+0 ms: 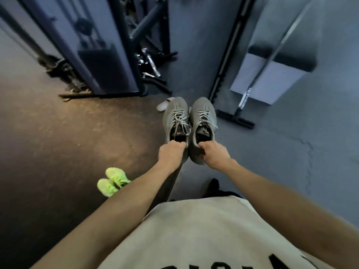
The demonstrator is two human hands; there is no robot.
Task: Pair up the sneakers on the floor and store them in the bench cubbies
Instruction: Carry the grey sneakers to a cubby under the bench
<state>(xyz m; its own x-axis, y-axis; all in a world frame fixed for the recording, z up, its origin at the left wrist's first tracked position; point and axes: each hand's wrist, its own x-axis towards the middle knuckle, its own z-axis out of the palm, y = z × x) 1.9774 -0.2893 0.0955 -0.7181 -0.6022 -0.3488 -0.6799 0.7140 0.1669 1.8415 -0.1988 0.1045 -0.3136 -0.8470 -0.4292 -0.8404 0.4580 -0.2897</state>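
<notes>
I hold two grey sneakers side by side above the floor, toes pointing away from me. My left hand [171, 153] grips the heel of the left grey sneaker [175, 117]. My right hand [213, 154] grips the heel of the right grey sneaker [203, 117]. A pair of neon green sneakers [112, 181] lies on the floor at lower left, partly hidden by my left forearm. Another pale shoe [164, 105] peeks out on the floor just beyond the left grey sneaker. No bench cubbies are in view.
A dark gym machine frame [101, 61] with cables and handles stands at the upper left. A padded bench [272, 72] with a barbell [272, 55] across it is at the upper right. A rack base [235, 118] lies on the grey floor.
</notes>
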